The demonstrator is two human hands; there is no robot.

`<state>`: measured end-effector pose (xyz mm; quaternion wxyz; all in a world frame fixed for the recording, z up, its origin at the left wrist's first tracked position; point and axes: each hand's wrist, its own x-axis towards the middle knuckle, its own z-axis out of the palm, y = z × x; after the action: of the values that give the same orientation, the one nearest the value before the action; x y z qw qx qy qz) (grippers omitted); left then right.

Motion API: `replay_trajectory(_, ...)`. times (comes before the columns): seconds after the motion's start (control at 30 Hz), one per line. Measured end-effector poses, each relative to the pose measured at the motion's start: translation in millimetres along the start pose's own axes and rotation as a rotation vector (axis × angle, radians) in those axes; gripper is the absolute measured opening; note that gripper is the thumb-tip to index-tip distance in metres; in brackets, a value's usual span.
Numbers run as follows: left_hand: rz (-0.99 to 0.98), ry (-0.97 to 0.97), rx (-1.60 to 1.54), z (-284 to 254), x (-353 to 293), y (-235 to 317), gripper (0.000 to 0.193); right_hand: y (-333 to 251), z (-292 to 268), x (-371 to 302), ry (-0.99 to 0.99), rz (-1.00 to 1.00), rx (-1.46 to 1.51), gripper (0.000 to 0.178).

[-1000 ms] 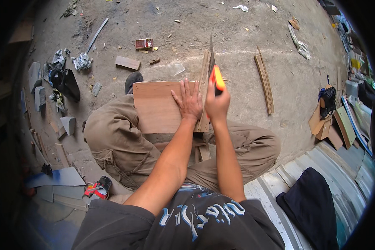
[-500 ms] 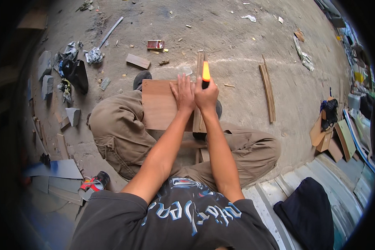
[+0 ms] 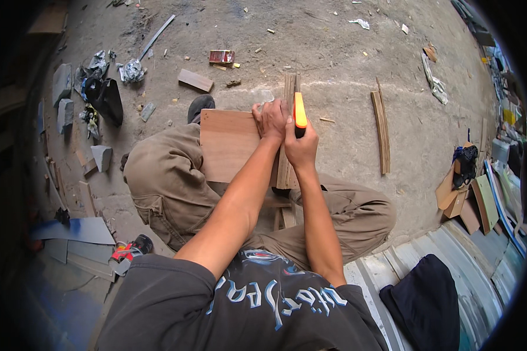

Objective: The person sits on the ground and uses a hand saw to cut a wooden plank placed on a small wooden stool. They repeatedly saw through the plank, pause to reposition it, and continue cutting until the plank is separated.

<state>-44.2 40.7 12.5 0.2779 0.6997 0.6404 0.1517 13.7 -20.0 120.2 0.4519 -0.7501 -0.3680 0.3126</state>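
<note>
A flat brown wooden board (image 3: pixel 231 146) lies between my bent knees on a low wooden support, partly hidden. Along its right edge run long layered wooden strips (image 3: pixel 288 167), jutting out past the board's far edge. My left hand (image 3: pixel 270 121) bears down at the board's right side, its fingers bent over the strips. Close beside it, my right hand (image 3: pixel 301 146) is closed round a hand tool (image 3: pixel 300 110) with a yellow-orange and black handle. A thin dark blade, nearly edge-on, points away from me along the strips. Its exact kind and its contact with the wood are unclear.
Another long wooden strip (image 3: pixel 380 133) lies to the right on the concrete floor. Ahead are a small wood block (image 3: pixel 195 80) and a red box (image 3: pixel 221 57). Stone pieces (image 3: pixel 65 116) and a black bag (image 3: pixel 105 100) lie left. Dark cloth (image 3: pixel 424 301) rests on metal sheeting.
My left hand has slid right, and its fingers have gone from flat to bent over the strips. The strips, my right hand and the tool have shifted slightly right.
</note>
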Motion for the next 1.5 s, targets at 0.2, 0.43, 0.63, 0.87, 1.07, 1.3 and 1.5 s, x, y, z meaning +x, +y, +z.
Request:
replay_trajectory(0.2,0.048,0.047,-0.029,2,-1,1,0.033,11,5,1,0.069,-0.101,0.049,0.022)
replay_trajectory(0.43,0.295,0.123,-0.132,-16,-25,-24,0.045,27,23,-7,0.185,-0.105,0.132,0.026)
replay_trajectory(0.63,0.172,0.010,-0.001,-34,-95,-44,0.057,-8,39,4,0.145,-0.073,0.200,0.028)
replay_trajectory(0.87,0.035,0.000,-0.007,-28,-116,-39,0.060,-15,47,15,0.135,-0.124,0.098,0.025)
replay_trajectory(1.07,0.026,-0.046,0.027,-31,-119,-41,0.059,-39,26,15,0.119,-0.039,0.117,0.027)
replay_trajectory(1.3,0.079,0.002,0.003,-27,-117,-37,0.061,-14,39,31,0.135,-0.001,0.060,0.025)
replay_trajectory(1.5,0.276,-0.081,0.191,-25,-115,-43,0.070,-22,39,26,0.131,0.015,0.057,0.025)
